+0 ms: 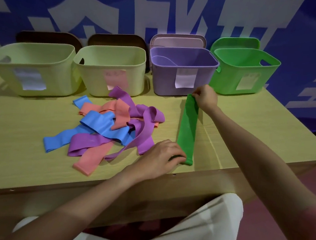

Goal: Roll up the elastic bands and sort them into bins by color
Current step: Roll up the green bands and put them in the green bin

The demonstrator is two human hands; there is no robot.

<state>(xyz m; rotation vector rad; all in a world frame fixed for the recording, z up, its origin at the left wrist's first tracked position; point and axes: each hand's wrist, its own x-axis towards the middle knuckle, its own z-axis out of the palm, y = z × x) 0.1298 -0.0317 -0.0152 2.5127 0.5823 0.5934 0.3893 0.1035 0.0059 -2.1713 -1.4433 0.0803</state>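
On the pale wooden surface, a green band lies stretched out flat, running from near the front edge toward the purple bin. The right hand pinches its far end with curled fingers, while the left hand presses down on its near end, fingertips bent over the band. Left of it sits a loose heap of blue, purple and salmon bands. Behind stand two pale yellow-green bins and a green bin.
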